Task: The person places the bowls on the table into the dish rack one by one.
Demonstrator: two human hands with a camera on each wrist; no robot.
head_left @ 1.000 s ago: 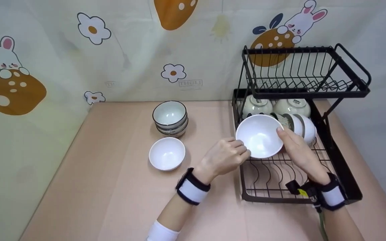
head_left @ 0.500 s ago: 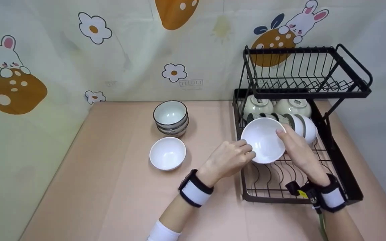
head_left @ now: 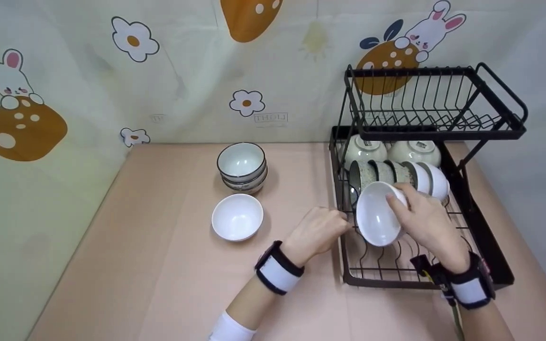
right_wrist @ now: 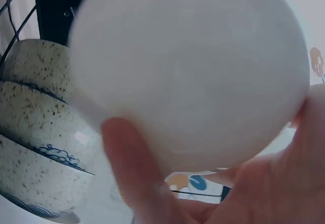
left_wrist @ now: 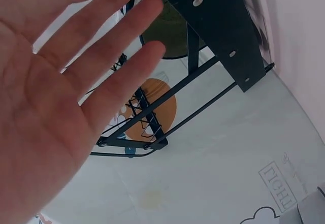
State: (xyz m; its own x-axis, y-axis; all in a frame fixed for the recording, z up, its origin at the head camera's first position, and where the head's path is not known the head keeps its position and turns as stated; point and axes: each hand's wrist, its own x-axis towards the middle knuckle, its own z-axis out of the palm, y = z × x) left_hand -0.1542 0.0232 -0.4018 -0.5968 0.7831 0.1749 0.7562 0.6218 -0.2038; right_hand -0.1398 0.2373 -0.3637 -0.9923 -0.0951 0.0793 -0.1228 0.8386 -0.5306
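Observation:
My right hand (head_left: 427, 227) grips a small white bowl (head_left: 377, 222), thumb inside the rim and fingers on the outside. The bowl is tilted on its side, its mouth facing left, over the lower tier of the black dish rack (head_left: 391, 284). In the right wrist view the white bowl's outside (right_wrist: 193, 71) fills the middle, beside several speckled bowls (right_wrist: 40, 117). My left hand (head_left: 318, 232) is at the rack's left edge with nothing in it; the left wrist view shows its palm and loosely extended fingers (left_wrist: 119, 87).
Speckled bowls (head_left: 363, 175) and white bowls (head_left: 437, 182) stand on edge in a row in the rack. Behind them sit upside-down bowls (head_left: 415, 152) under the upper tier (head_left: 436, 135). On the table (head_left: 159, 227) are a bowl stack (head_left: 241, 161) and another white bowl (head_left: 237, 218).
The right hand has lowered the white bowl toward the front of the rack and turned it onto its side. The left hand has let go of the rim and drawn slightly away left.

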